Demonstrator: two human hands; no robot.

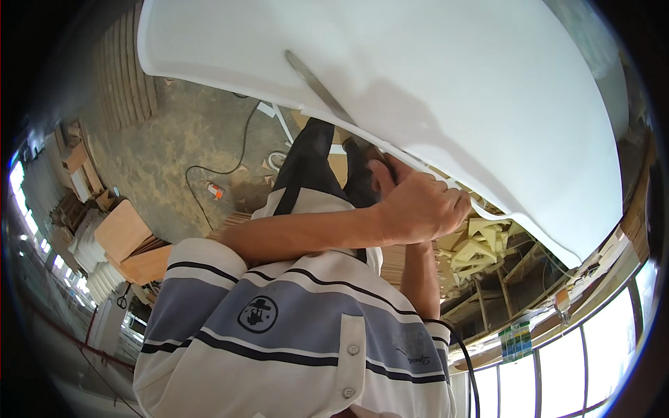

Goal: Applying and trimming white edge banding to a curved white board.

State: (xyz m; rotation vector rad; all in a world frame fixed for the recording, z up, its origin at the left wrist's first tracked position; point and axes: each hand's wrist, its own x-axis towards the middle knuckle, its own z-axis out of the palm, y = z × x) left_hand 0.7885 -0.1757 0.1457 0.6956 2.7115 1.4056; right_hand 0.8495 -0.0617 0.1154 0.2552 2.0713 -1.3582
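A long knife (317, 85) with a narrow grey blade crosses the edge of a large smooth white moulded shell (488, 97). Its blade lies over the white surface, and a dark handle leads down to my hands. My left forearm reaches across my body, and my left hand (421, 205) is closed at the shell's near edge, around the handle as far as it shows. My right forearm comes up from below and passes behind the left hand. That leaves my right hand mostly hidden, so its grip cannot be made out. Bare yellowish offcuts (481, 244) lie below the shell's edge.
On the concrete floor to the left runs a black cable (245, 143), near a small orange-and-white object (214, 190). Brown boards (129, 233) are stacked farther left. Corrugated sheets (125, 66) stand at the upper left. A wooden frame (481, 299) is at the lower right, beside large windows (557, 369).
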